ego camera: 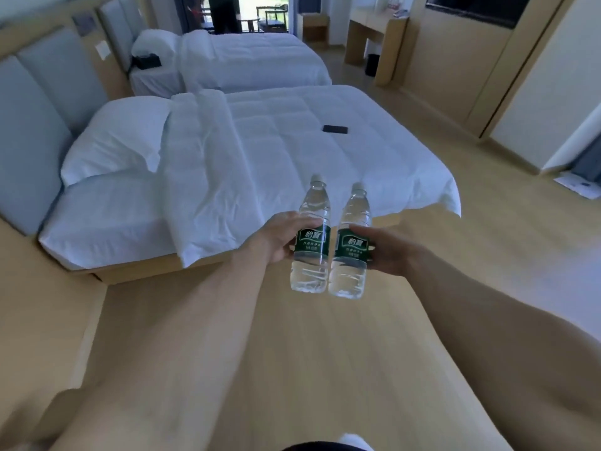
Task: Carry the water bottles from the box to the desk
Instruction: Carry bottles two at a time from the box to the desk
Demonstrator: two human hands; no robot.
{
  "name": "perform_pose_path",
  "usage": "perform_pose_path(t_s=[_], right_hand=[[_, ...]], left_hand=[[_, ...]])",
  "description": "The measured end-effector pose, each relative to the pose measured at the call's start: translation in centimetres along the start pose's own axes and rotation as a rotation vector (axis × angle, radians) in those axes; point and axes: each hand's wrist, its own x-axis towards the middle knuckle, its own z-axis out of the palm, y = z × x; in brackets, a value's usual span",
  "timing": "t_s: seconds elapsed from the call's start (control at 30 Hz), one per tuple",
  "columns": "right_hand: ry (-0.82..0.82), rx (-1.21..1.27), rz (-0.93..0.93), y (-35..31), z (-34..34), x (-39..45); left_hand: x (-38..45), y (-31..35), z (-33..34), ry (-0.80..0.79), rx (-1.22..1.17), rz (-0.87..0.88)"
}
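Left hand [276, 240]: fingers wrapped around the labelled middle of the left bottle [311, 237], holding it upright in the air.
Right hand [388, 250]: fingers closed around the green label of the right bottle [351, 245], also held upright.
Bottles: clear plastic, filled with water, white caps on top; they stand side by side, their lower halves almost touching, over the wooden floor [325, 353] just before the foot corner of the near bed [292, 148].
Near bed: white duvet and pillow, with a small dark flat object [335, 128] lying on the cover.
Far bed [253, 56]: made up in white, beyond the near one.
Desk [374, 37]: light wood, against the far right wall, well apart from the bottles.
Doorway: a person in dark clothing [221, 13] stands at the far end.
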Motion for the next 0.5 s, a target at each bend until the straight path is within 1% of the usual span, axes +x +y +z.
perform_pose_path(t_s=[0.2, 0.37, 0.5], right_hand=[[0.181, 0.034, -0.039, 0.6, -10.8, -4.6], [0.343, 0.179, -0.104, 1.8, -18.7, -9.1], [0.441, 0.262, -0.157, 2.8, -23.9, -12.8]], left_hand=[[4.7, -0.1, 11.8, -0.148, 0.063, -0.021], [7.4, -0.4, 21.9, -0.317, 0.133, -0.028], [9.4, -0.8, 28.9, -0.474, 0.179, -0.036]])
